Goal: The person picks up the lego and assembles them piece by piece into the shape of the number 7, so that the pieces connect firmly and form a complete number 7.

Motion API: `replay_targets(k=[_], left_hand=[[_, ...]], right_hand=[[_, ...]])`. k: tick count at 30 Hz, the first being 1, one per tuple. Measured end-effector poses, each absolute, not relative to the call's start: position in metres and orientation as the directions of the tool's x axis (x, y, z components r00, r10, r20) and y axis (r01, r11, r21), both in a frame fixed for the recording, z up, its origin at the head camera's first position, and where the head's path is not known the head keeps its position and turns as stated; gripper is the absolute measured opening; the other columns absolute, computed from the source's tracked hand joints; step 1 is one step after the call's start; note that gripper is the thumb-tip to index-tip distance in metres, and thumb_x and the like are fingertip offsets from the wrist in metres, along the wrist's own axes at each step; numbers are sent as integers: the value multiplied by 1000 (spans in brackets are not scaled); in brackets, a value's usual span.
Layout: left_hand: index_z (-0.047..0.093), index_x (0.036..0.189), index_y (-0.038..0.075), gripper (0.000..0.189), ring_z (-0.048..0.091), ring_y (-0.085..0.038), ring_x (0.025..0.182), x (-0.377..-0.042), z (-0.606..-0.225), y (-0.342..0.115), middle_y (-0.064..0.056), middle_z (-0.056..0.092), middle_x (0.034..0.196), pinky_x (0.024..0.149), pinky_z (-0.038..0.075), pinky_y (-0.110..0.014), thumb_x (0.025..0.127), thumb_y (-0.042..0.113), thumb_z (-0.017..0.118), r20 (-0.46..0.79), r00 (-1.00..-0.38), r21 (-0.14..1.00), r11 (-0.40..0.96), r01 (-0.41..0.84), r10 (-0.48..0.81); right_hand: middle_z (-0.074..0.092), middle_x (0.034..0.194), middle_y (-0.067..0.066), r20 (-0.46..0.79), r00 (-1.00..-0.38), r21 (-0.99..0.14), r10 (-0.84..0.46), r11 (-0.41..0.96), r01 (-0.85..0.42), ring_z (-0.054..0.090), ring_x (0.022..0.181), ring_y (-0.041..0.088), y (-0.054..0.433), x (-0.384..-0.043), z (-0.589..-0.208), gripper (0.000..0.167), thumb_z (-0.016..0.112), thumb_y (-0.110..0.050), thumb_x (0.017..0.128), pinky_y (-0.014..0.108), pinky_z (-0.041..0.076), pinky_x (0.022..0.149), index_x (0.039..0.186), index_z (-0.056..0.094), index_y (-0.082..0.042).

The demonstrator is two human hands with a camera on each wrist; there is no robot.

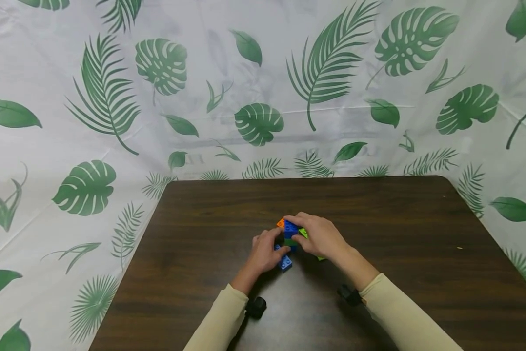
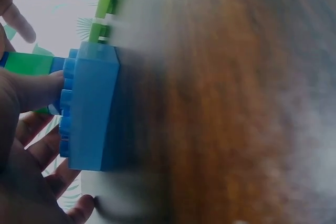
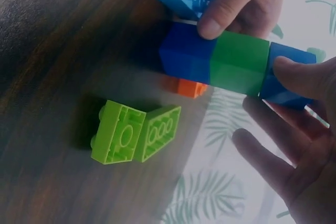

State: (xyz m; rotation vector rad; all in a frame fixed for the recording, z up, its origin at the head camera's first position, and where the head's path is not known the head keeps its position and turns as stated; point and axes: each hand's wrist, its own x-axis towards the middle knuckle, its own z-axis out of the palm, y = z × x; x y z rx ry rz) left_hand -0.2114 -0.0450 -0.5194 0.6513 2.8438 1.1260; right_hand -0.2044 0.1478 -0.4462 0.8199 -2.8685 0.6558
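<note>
Three toy building bricks stand stacked on the table: a dark blue brick at the bottom, a green brick in the middle and another blue brick on top. My right hand pinches the top blue brick between thumb and fingers. Lower down, my left hand grips the stack, its thumb on the bottom brick near the green one. A lighter blue brick lies beside the left hand, studs upward. How firmly the top brick is seated cannot be seen.
Behind the stack lies an orange brick. Two lime green bricks lie on the right-hand side, their hollow undersides showing. The dark wooden table backs onto a leaf-patterned white curtain.
</note>
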Motion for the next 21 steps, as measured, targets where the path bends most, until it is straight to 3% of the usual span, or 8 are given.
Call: replay_targets(k=[5, 10, 13, 16, 19, 21], left_hand=[[54, 134, 13, 54, 55, -24, 110, -214, -515, -47, -3, 62, 125, 96, 36, -50, 88, 31, 74, 117, -892, 753, 546, 366, 437], [44, 145, 14, 56, 50, -27, 123, -218, -506, -43, -8, 54, 135, 102, 40, -50, 96, 33, 62, 138, -886, 945, 209, 252, 443], [41, 147, 8, 48, 50, -26, 124, -218, -491, -39, -12, 52, 138, 102, 41, -42, 103, 26, 50, 153, -871, 974, 79, 214, 466], [37, 148, 4, 45, 47, -25, 127, -218, -482, -36, -13, 48, 144, 102, 40, -34, 106, 19, 43, 136, -845, 982, 41, 184, 517], [35, 148, 1, 44, 48, -28, 125, -222, -485, -35, -15, 47, 143, 100, 41, -33, 106, 15, 40, 146, -819, 984, 6, 180, 554], [35, 148, 3, 44, 47, -30, 126, -226, -493, -35, -14, 47, 142, 101, 41, -37, 106, 17, 40, 148, -816, 985, -12, 170, 559]], right_hand=[[64, 113, -2, 217, -845, -373, -489, 759, -534, 61, 78, 16, 150, -204, -449, 52, 74, -23, 89, 32, 52, 68, 138, 57, -18], [64, 113, -2, 232, -839, -368, -492, 754, -544, 59, 74, 15, 151, -204, -452, 53, 75, -22, 88, 32, 51, 64, 138, 58, -19], [64, 124, 4, 245, -835, -373, -492, 747, -550, 66, 87, 22, 152, -204, -452, 54, 75, -21, 88, 41, 55, 72, 139, 57, -18], [62, 130, 7, 251, -839, -379, -483, 748, -544, 67, 98, 28, 152, -204, -452, 56, 76, -22, 87, 48, 55, 78, 140, 56, -19], [63, 130, 7, 244, -837, -406, -490, 732, -547, 66, 103, 28, 154, -205, -453, 57, 75, -23, 88, 50, 54, 81, 141, 55, -21], [63, 129, 5, 213, -833, -484, -511, 686, -544, 65, 105, 28, 159, -209, -453, 57, 74, -24, 89, 49, 54, 84, 142, 54, -22]])
